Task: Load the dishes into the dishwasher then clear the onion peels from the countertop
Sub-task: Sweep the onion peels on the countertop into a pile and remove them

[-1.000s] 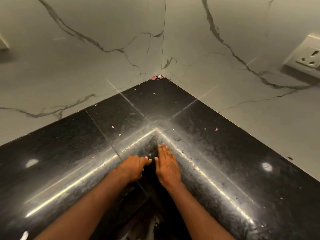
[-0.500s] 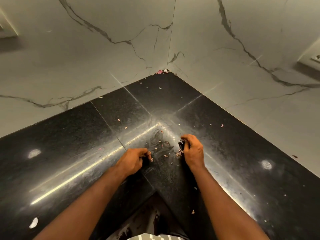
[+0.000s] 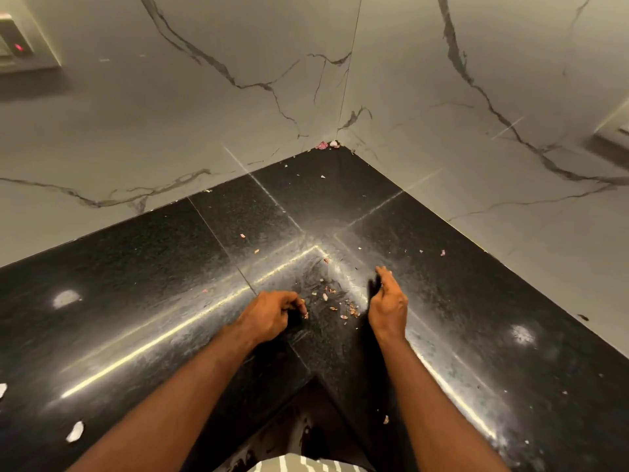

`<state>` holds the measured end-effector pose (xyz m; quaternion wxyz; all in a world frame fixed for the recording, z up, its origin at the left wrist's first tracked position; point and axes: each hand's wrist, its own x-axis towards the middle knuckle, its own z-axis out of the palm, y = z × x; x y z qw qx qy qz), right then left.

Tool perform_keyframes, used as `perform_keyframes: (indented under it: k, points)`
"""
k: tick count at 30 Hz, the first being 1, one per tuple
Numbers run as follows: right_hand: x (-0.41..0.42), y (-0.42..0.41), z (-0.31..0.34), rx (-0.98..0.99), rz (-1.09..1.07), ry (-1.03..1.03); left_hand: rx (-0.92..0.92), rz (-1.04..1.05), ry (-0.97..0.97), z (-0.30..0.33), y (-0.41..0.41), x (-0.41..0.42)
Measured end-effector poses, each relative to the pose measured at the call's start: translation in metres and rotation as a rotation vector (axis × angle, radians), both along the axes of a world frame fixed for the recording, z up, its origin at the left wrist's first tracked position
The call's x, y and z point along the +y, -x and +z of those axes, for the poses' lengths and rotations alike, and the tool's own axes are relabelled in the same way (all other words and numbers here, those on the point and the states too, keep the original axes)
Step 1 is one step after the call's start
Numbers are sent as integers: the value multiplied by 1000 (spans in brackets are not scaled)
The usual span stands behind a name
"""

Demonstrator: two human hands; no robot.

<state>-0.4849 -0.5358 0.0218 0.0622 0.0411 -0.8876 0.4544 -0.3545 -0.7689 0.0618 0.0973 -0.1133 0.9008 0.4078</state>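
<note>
A small heap of pinkish onion peel bits lies on the black granite countertop, between my two hands. My left hand rests on the counter with its fingers curled, fingertips touching a few bits. My right hand stands on its edge just right of the heap, palm facing the peels, fingers together and slightly bent. More peel scraps sit in the far corner where the walls meet. Single bits are scattered over the counter. No dishes or dishwasher are in view.
Marble-look wall tiles close the corner on both sides. A switch plate with a red light is on the left wall, a socket on the right. White scraps lie at the near left. The counter's inner edge is close to me.
My hands lay side by side on the counter, then parted. Now the right hand is more upright and farther right, with the gathered peel bits exposed between the hands.
</note>
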Motion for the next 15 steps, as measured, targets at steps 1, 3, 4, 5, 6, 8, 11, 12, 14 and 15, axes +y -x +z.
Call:
perform_keyframes:
  k: [1,3,4,5,6,8,11,12,14,15]
  points:
    - [-2,0,-4,-24,52,-102,2,2,-8,0,0,0]
    - [-12,-14,-10,-42,263,-225,1,7,-26,-1,-1,-1]
    - [-17,-23,-14,-42,367,-230,-3,9,-28,-1,0,-2]
    - [-21,-32,-14,-43,447,-199,-6,9,-25,0,0,-2]
    - [-22,-37,-13,-29,482,-141,-11,11,-21,0,1,-2]
    - [-18,-40,-2,4,404,-11,-14,9,-24,0,1,-2]
    - [-12,-31,14,56,210,112,-14,4,-37,-1,0,-4]
    - [-11,-27,17,52,185,142,-14,5,-42,-2,0,-4]
    - [-13,-21,23,12,196,193,-12,5,-59,-2,1,-6]
    - [-14,-19,24,-15,226,188,-12,6,-63,-3,1,-6]
